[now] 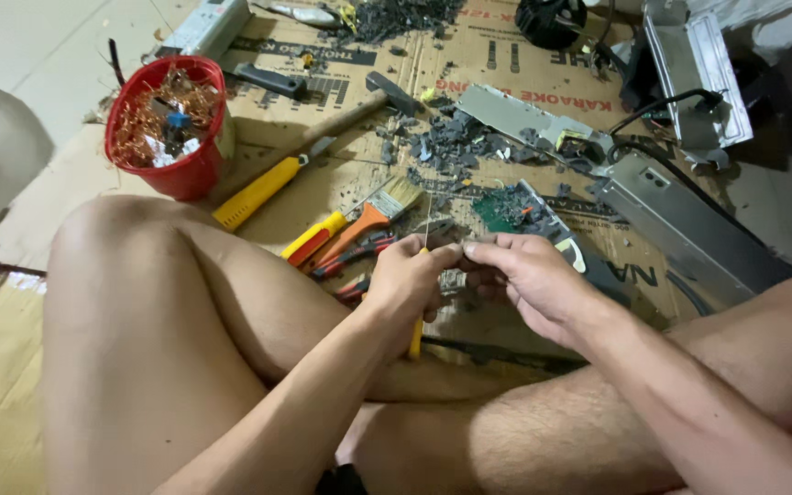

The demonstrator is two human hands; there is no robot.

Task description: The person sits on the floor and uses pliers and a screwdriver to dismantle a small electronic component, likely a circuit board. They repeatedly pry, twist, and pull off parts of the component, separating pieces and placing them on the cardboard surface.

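My left hand (pixel 407 280) is closed around a tool with a yellow handle (pixel 416 337) that sticks out below the fist. My right hand (pixel 526 275) pinches a small dark part (pixel 451 240) between thumb and fingers, right against the left hand's fingertips. Both hands are held above my crossed bare legs (pixel 231 348), over a sheet of brown cardboard (pixel 341 174). What exactly the small part is stays hidden by the fingers.
A red bucket (pixel 171 124) of copper wire scraps stands at the left. On the cardboard lie a yellow-handled screwdriver (pixel 258 191), an orange paintbrush (pixel 373 215), red pliers (pixel 355 257), a hammer (pixel 359 105), a green circuit board (pixel 506 209), dark debris (pixel 451 142) and grey metal casings (pixel 680 220).
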